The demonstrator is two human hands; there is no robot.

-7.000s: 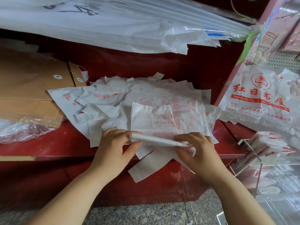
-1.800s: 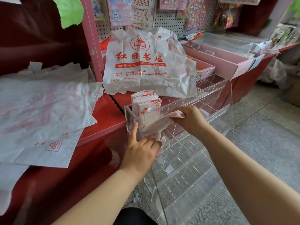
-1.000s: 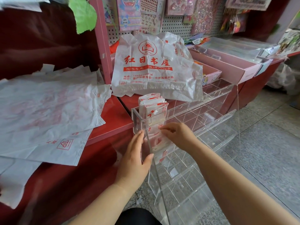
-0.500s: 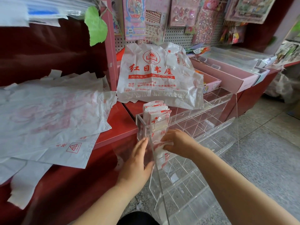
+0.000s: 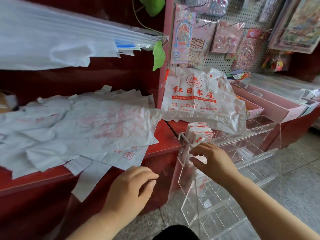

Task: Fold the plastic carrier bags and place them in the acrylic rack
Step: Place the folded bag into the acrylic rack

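Red counter: ran across the shop front, with white sheets hanging above its left part.
Loose bags: lay flat and unfolded in a heap on the counter, with handles drooping over its front edge; by the look of it, these were the stock left to fold.
Left hand: hovered in front of the counter edge below the heap, fingers loosely curled, holding nothing.
Folded bags: stood upright and packed together in the rack's left end compartment, their tops showing above its wall.
Right hand: sat at the front of that compartment with bent fingers on a white folded piece; it could not be told whether it pinched or only pushed.
Step in hand: probably seating the newest folded bag. Doing it well likely meant pushing straight down alongside the others, keeping the fold flat so it could not spring open, and letting go only once the neighbours pinned it.
Rack: clear acrylic, set just beside the counter's right end; bags showed only in its left end compartment.
Printed bag: large and white with red print, it lay bulging behind the rack, contents hidden.
Pink trays: long, lay behind the rack at the right; their contents were too blurred to name.
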